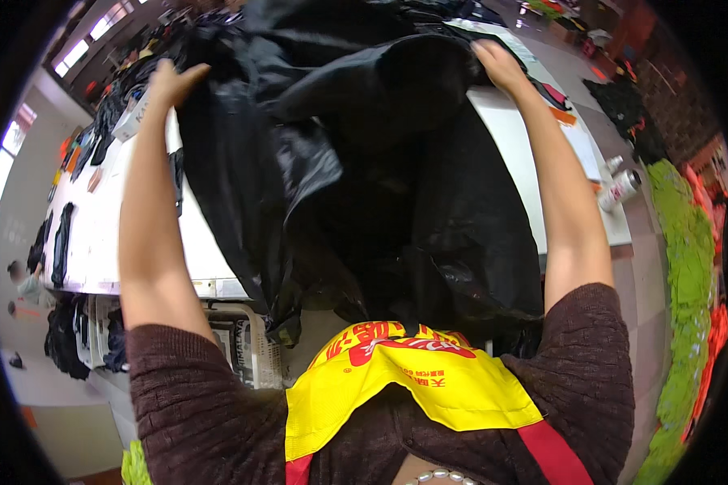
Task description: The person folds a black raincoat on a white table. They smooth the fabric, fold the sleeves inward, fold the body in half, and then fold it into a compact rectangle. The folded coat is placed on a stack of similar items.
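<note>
Hands raised a large black garment [356,186] above a long white surface [129,218], the glossy dark cloth hanging in folds and hiding most of what lay behind it. The left hand [174,85] gripped the garment's upper left edge, its fingers [192,74] curled over the cloth; the right hand [501,65] held the upper right edge, though its fingers were buried in the fabric and how tightly they closed could not be made out. A yellow apron [412,380] with red lettering and red straps covered the person's chest at the lower edge. Two white spray cans [619,186] lay on the surface's right end. Dark clothing pieces [61,242] lay scattered along the surface's left end, too small to identify. Green fabric [687,267] was heaped on the floor at right.
</note>
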Available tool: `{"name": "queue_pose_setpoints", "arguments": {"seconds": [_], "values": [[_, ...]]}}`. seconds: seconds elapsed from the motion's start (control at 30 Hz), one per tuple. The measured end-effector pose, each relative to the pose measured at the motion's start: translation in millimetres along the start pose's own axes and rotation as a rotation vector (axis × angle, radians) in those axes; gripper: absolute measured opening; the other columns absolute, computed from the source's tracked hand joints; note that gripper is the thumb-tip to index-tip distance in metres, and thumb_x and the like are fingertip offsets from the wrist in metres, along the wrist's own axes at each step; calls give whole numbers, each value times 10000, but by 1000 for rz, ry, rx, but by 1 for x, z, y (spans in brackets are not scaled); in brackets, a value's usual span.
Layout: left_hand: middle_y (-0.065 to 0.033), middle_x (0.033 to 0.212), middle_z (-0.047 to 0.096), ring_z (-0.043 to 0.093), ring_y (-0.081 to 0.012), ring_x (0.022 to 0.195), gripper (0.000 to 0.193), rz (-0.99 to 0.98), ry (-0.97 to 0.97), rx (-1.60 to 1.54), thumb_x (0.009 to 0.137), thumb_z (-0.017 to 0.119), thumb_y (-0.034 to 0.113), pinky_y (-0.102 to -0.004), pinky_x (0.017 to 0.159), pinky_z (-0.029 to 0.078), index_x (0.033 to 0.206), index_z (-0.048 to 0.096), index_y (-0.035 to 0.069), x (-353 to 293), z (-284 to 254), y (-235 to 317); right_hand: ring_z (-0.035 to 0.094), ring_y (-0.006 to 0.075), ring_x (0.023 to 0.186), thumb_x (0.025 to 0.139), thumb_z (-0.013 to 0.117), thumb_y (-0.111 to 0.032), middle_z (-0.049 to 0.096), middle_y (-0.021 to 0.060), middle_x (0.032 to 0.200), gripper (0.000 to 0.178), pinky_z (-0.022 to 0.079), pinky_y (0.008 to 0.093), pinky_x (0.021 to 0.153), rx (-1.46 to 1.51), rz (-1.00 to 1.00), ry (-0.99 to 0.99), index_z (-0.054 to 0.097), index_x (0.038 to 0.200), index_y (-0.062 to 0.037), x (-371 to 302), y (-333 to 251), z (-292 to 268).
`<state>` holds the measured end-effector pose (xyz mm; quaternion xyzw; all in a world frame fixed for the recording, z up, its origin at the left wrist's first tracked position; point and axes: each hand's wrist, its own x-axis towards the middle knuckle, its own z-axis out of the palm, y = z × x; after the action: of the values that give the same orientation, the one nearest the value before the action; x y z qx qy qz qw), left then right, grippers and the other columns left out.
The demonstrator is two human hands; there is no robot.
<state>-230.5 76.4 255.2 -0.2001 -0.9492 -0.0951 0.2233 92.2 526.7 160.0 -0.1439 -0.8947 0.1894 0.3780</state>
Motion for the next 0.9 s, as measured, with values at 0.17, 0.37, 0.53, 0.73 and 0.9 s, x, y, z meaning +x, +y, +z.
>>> {"name": "queue_pose_setpoints", "arguments": {"seconds": [0.17,0.37,0.53,0.73,0.9], "values": [[-253,1161,561,532,-383,1088,787,69,-189,-250,723,634,595,-440,915,411,1224,517,-1,-200,153,4,490,344,1179,864,509,-540,505,245,1265,686,375,449,986,59,436,-465,476,1273,9,-172,89,65],[-201,1336,418,383,-349,1242,977,-298,-382,-85,647,657,670,-519,983,303,1362,378,66,-341,215,18,162,435,1359,711,633,-620,209,313,1439,1042,123,580,1064,-182,428,-643,231,1390,61,-287,-101,60],[-182,1205,489,426,-354,1148,864,-120,-159,17,662,675,623,-490,912,360,1263,471,37,-346,245,18,114,454,1360,691,668,-585,203,325,1428,983,88,597,1055,-8,211,-734,336,1338,77,-302,-171,128],[-141,1134,516,459,-331,1079,464,-90,-120,-156,784,678,378,-442,873,384,1139,572,98,-334,257,-2,301,484,1268,700,632,-279,427,271,1302,483,254,628,986,-296,260,-680,607,1071,29,-307,-177,200],[-93,1050,554,521,-297,1001,416,-11,-111,-117,727,729,284,-423,820,415,1092,595,136,-328,264,-75,568,256,706,667,514,-45,608,159,817,284,466,364,670,202,1061,-397,577,912,85,-275,-77,86]]}}
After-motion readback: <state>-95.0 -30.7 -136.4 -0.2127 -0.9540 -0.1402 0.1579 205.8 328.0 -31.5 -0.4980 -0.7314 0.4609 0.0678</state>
